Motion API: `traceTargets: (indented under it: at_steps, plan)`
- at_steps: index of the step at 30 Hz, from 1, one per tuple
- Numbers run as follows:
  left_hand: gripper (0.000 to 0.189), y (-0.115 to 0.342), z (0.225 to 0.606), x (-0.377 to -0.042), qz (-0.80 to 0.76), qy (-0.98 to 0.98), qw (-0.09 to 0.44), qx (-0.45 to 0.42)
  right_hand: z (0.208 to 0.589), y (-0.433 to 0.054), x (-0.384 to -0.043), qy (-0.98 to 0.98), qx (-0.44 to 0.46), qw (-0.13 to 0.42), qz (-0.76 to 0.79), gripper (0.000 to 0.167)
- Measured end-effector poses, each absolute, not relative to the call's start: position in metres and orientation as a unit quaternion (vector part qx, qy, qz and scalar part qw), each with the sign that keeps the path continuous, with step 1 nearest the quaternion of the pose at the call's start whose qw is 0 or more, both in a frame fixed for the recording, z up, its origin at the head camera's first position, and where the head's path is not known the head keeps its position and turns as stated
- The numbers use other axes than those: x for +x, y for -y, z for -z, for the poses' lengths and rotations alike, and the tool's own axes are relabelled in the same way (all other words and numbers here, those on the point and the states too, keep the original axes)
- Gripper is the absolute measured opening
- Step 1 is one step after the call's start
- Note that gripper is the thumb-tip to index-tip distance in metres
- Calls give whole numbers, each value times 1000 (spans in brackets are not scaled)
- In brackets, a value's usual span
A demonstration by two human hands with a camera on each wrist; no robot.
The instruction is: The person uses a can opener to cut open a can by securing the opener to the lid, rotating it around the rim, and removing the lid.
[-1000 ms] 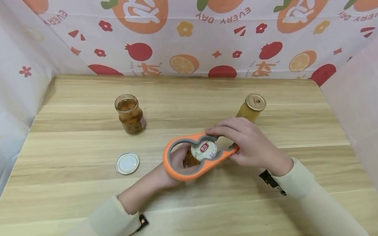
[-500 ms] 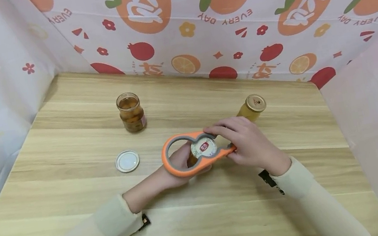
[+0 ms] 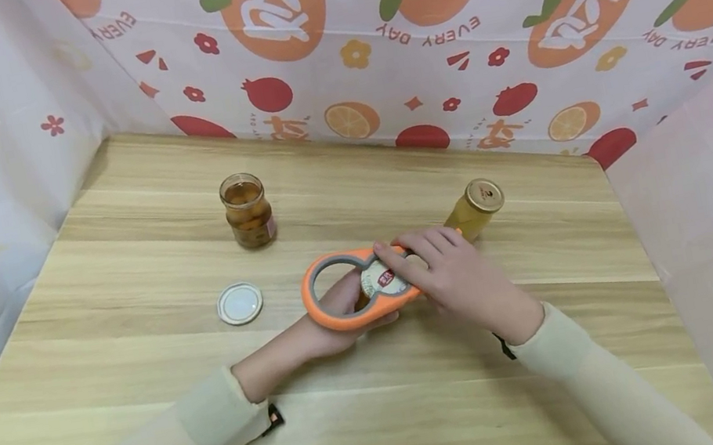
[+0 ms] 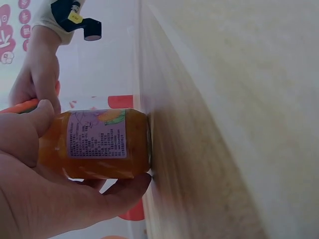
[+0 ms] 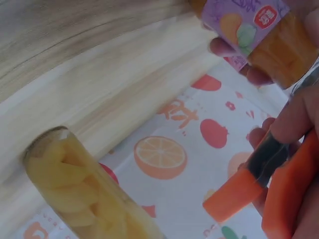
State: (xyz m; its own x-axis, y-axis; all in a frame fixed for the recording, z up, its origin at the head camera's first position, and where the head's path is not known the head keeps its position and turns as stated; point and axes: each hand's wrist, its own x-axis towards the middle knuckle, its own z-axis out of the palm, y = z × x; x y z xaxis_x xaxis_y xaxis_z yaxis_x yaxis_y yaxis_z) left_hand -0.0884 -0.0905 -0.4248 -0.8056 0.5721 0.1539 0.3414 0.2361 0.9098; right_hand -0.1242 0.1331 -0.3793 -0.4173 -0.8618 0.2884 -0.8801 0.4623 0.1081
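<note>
My left hand grips a glass jar with orange-amber contents and a purple label; its base stands against the wooden table in the left wrist view. Over this jar's white lid sits an orange jar opener with a grey scalloped inner edge, the lid lying in its middle opening. My right hand holds the opener's two handle arms, its fingers near the lid. The right wrist view shows the handle ends slightly apart. The opener's larger ring extends over my left hand and hides part of it.
An uncapped jar of brown liquid with pieces stands at the back left. Nearer lies a loose white lid. Just beyond my right hand is a capped jar of yellow fruit. A printed cloth hangs behind the table.
My right hand has slid forward along the opener, from the handle ends toward the lid. The handle arms look closer together. My left hand and the jar stay nearly where they were.
</note>
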Motion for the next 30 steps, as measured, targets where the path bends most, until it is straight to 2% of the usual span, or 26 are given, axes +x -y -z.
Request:
traceTargets:
  at_steps: [6,13,24,27,30]
  plan:
    - [68,90,425,-86,-554,-774,104,288,380,-133,-118,830,526,186,5,75]
    - [67,89,426,-86,-550,-779,100,285,375,-134,-114,829,530,177,13,66]
    - [66,90,431,-89,-536,-793,107,269,374,-132,-113,831,528,173,39,67]
    - [68,89,432,-90,-539,-789,112,272,372,-133,-115,833,526,164,45,70]
    - [68,88,432,-91,-549,-782,119,271,367,-134,-119,844,522,124,22,80]
